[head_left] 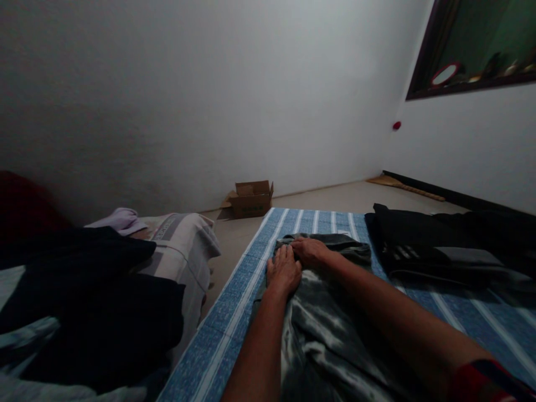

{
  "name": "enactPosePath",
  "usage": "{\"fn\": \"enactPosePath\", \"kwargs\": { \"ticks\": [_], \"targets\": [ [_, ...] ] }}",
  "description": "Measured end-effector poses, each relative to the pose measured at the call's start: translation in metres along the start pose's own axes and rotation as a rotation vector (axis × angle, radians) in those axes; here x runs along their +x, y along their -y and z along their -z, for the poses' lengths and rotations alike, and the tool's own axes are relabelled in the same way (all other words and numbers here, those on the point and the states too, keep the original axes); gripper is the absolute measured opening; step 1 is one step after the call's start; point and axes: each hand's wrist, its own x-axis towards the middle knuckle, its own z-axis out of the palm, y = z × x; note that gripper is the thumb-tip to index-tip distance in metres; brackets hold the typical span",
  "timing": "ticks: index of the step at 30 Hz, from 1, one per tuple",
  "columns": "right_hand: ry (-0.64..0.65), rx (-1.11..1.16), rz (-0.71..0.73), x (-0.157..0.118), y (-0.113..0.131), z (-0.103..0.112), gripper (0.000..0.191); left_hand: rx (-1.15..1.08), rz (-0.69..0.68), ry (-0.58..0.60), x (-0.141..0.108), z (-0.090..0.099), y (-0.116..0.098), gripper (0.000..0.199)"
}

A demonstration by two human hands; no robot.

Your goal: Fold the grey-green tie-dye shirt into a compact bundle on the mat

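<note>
A dark grey-green garment (318,304) with pale tie-dye streaks lies on a blue-and-white striped sheet (234,312). My left hand (285,269) rests flat on the garment's far left part, its fingers stretched forward. Just right of it, my right hand (310,252) lies across the far edge, fingers pointing left and close to the left hand. Both hands press on the cloth, which is wrinkled toward me. My right forearm covers part of the garment, and whether it is trousers or a top I cannot tell.
Folded black clothes (435,240) lie on the sheet at right. Dark clothes (104,324) are piled at left, near a grey patterned cover (180,245). An open cardboard box (252,202) stands on the floor by the wall. A broom-like object (402,184) lies at the far right.
</note>
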Motion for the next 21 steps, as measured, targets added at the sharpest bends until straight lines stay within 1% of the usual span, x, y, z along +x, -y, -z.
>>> {"fn": "enactPosePath", "kwargs": {
  "ticks": [4, 8, 11, 14, 16, 19, 21],
  "targets": [
    [0.009, 0.032, -0.011, 0.001, 0.0, -0.009, 0.03, 0.005, 0.016, -0.013, 0.0, 0.0, -0.001, 0.059],
    [0.004, 0.054, -0.061, -0.003, 0.002, -0.008, 0.03, 0.007, 0.018, -0.016, -0.001, 0.002, -0.002, 0.057],
    [-0.025, 0.075, -0.112, -0.004, 0.005, -0.007, 0.03, 0.016, 0.012, -0.023, -0.001, 0.003, -0.002, 0.057],
    [-0.061, 0.092, -0.155, -0.005, 0.007, -0.005, 0.041, 0.024, -0.004, -0.032, -0.001, 0.002, 0.0, 0.057],
    [-0.041, 0.089, -0.139, -0.004, 0.009, -0.003, 0.043, 0.029, -0.007, -0.037, 0.0, 0.001, 0.001, 0.057],
    [0.008, 0.073, -0.1, -0.004, 0.011, 0.001, 0.037, 0.034, -0.013, -0.032, 0.001, 0.001, 0.002, 0.058],
    [0.011, 0.064, -0.099, -0.004, 0.012, 0.002, 0.035, 0.034, -0.02, -0.023, 0.002, 0.001, 0.003, 0.06]
  ]
}}
